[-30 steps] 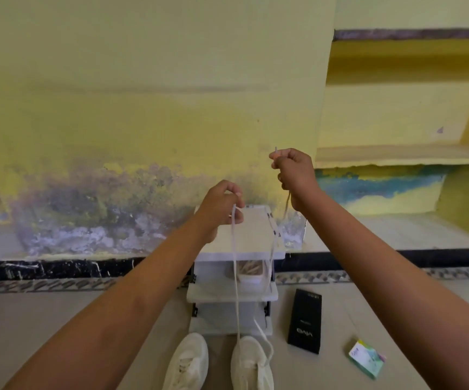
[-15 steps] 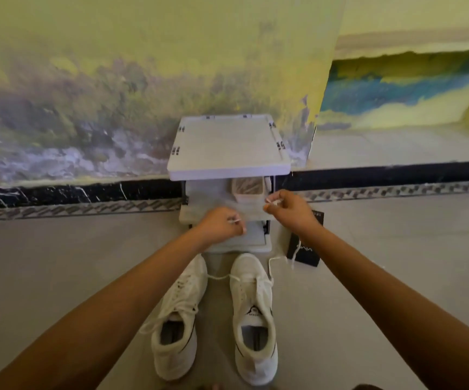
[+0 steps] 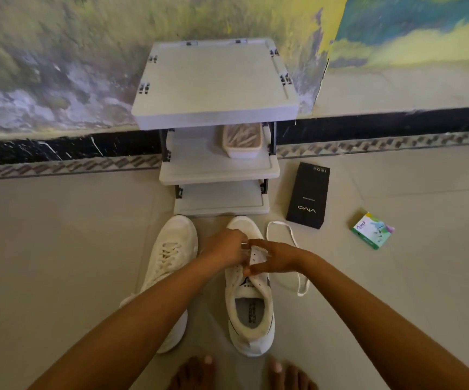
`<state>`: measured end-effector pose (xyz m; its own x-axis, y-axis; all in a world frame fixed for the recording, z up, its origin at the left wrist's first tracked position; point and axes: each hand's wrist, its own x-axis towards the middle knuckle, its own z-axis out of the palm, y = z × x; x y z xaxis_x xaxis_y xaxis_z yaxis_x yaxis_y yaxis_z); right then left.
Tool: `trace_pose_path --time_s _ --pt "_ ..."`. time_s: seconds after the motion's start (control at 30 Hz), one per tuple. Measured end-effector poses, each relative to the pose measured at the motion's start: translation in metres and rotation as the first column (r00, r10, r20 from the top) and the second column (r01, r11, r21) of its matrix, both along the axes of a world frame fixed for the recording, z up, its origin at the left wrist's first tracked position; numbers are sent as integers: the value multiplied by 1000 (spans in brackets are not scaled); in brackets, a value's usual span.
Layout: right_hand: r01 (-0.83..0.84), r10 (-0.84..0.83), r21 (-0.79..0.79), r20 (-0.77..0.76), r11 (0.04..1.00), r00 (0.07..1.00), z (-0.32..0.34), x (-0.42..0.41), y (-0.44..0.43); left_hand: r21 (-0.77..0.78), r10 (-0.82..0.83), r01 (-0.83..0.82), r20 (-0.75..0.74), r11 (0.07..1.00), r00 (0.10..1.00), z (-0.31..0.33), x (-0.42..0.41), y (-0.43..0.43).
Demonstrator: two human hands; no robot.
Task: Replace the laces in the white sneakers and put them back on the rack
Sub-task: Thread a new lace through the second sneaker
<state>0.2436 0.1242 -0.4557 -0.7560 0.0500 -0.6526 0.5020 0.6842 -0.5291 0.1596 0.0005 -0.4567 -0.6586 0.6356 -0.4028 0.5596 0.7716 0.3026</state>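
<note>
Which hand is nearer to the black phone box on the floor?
Right. The right hand sits over the sneaker with empty eyelets, on the side toward the black box; the left hand is at the same sneaker's far side, farther from the box.

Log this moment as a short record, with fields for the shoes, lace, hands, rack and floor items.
laced sneaker: on the floor in front of the rack
unlaced sneaker: to its right, some eyelets bare
lace: white, looping on the floor right of the unlaced sneaker
left hand: at that sneaker's eyelets, fingers curled, grip unclear
right hand: at the same eyelets, grip unclear
rack: white shelves, shallow container on the middle one
floor items: black vivo box, small green box
</note>
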Motion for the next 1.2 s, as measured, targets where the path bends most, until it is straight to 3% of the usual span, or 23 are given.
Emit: trace_pose_path --time_s 0.13,0.2,0.27,0.3,0.37,0.43,0.47,0.6,0.67,0.73,0.83,1.0,1.13,1.2 --pt "18 -18 21 -13 1000 1000 -12 4 -2 42 94 -92 -46 995 995 -13 4 8" --pt "38 -37 10 -24 999 999 -15 5 -2 121 71 -78 59 990 996 -9 -4 2" --pt "59 -59 -20 -33 998 998 -17 6 -1 261 111 -169 224 950 968 -1 -15 -9" --pt "75 -77 -45 -35 996 996 -18 6 0 314 181 -292 338 904 924 3 -18 -15" --pt "110 -113 -73 -37 991 993 -20 8 2 322 332 -580 575 749 748 6 -18 -27" --pt "127 -129 -48 -32 991 991 -21 10 4 260 392 -708 684 657 616 5 -13 -37" --pt "128 -128 -24 -33 992 991 -22 10 5 252 391 -708 690 660 610 3 -10 -39" --pt "142 -142 -11 -122 990 982 -17 8 6 330 335 -530 495 781 802 2 -16 -40" --pt "154 -167 -78 -194 985 967 -12 3 1 302 339 -445 345 843 875 4 -23 -41" --pt "116 -130 -76 -209 990 969 -9 -2 -5 227 240 -281 190 933 952 5 -26 -44" --pt "16 -14 20 -122 1000 992 -9 -7 -11 196 188 -210 124 958 974 5 -19 -48" --pt "34 -30 32 -99 999 995 -9 -2 -14 73 121 -119 -17 990 993 10 -22 -45" --pt "83 -80 16 -112 996 990 -12 6 -15 183 196 -180 -70 966 978 29 -48 -60" --pt "76 -74 14 -111 997 991 -12 6 -16 139 142 -136 -32 981 989 31 -48 -64"
